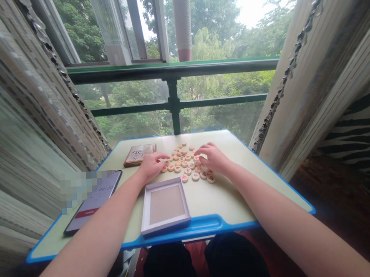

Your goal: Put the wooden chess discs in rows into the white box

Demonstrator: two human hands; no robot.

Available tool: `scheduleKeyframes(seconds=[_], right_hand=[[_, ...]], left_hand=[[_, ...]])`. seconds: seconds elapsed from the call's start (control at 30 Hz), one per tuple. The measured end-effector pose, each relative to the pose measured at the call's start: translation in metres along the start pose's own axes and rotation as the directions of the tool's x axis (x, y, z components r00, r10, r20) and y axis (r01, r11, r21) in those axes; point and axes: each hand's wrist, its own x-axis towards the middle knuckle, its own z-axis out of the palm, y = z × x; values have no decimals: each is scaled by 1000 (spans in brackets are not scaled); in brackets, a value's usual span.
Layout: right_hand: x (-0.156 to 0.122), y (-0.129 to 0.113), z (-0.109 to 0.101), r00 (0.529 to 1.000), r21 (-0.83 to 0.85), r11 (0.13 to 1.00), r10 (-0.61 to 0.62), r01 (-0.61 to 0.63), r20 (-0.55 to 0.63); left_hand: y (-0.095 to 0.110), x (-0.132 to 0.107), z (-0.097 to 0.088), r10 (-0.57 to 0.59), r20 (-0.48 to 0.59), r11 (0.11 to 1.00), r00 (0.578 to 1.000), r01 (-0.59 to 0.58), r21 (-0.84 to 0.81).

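Note:
Several round wooden chess pieces (184, 160) with red and dark characters lie scattered on a pale table (232, 194) with a blue rim. My left hand (151, 164) rests at the left edge of the pile, fingers curled down onto the pieces there. My right hand (211, 157) sits at the right edge of the pile, fingers bent and touching pieces. What, if anything, either hand pinches is hidden under the fingers. An open shallow white box (164, 205) lies nearer me, between my forearms.
A wooden box lid (139, 154) with characters lies at the table's far left. A phone (93, 200) showing a timer rests on the left side. Beyond the table stands a green railing (173, 101) and a window; curtains hang on both sides.

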Motion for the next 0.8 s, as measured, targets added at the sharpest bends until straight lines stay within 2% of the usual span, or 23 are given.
scheduleKeyframes(seconds=[0.1,0.2,0.27,0.37,0.43,0.53,0.57,0.63,0.7,0.8], right_hand=[[-1,7,-4,994,-46,998,30,-35,-109],[-4,11,-6,990,-43,998,48,-55,-136],[-7,5,-8,989,-34,997,63,-68,-132],[-8,-20,-18,982,-32,993,106,-112,-154],[-3,-41,-28,995,-39,997,65,-68,-69],[10,-67,-36,980,-29,997,-68,75,187],[16,-71,-35,973,-28,996,-78,86,217],[24,-71,-26,981,-69,994,-67,80,181],[27,-64,-12,990,-122,988,-82,96,115],[24,-52,9,984,-110,987,-104,120,142]], left_hand=[[-2,2,2,-64,-11,996,998,64,-54],[-3,4,4,-122,35,979,992,126,-157],[-4,3,6,-141,81,966,987,155,-206],[-2,2,7,-132,109,955,985,156,-252],[-1,1,7,-135,125,944,983,166,-286],[-1,1,5,-165,168,920,972,213,-329],[-1,1,5,-169,175,918,970,220,-330],[-3,1,4,-152,161,937,975,193,-290],[-5,1,4,-113,129,969,985,138,-203],[-4,1,4,-82,104,988,991,95,-125]])
